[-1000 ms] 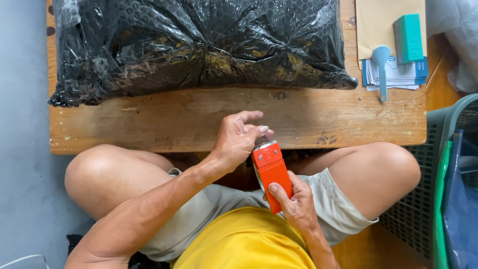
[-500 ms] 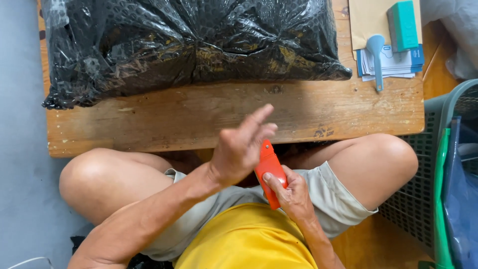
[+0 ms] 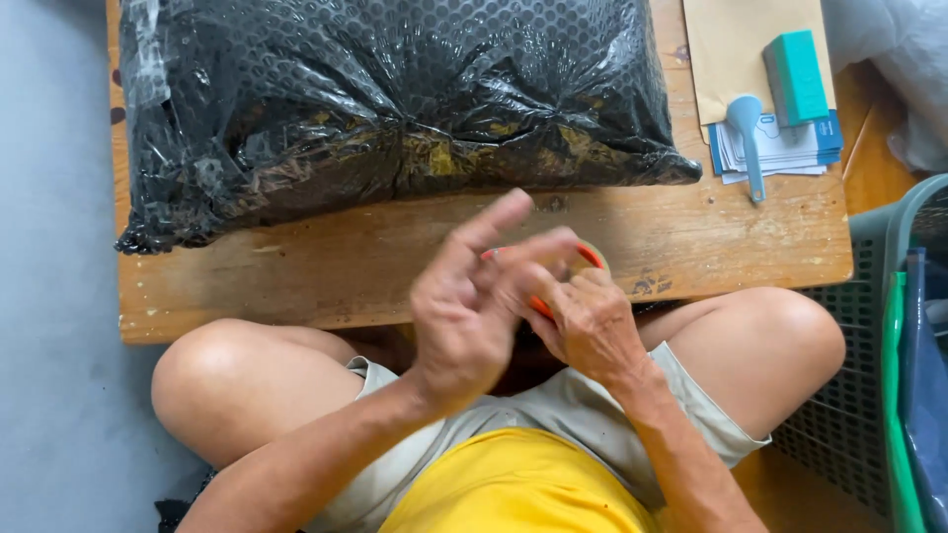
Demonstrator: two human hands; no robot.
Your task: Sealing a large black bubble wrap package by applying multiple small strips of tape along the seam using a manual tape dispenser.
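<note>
Hands (image 3: pixel 464 316): two; orange tape dispenser (image 3: pixel 590 256): one

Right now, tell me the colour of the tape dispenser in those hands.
Orange-red; the tape dispenser peeks out between the right hand and left hand in the head view.

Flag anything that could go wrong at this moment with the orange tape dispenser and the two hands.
The left hand has its fingers right against the orange tape dispenser that the right hand grips; if its cutting edge faces them, a fingertip could get nicked. The dispenser is mostly hidden by both hands, so the grip looks hard to judge and it might slip onto the wooden table or the lap.
</note>
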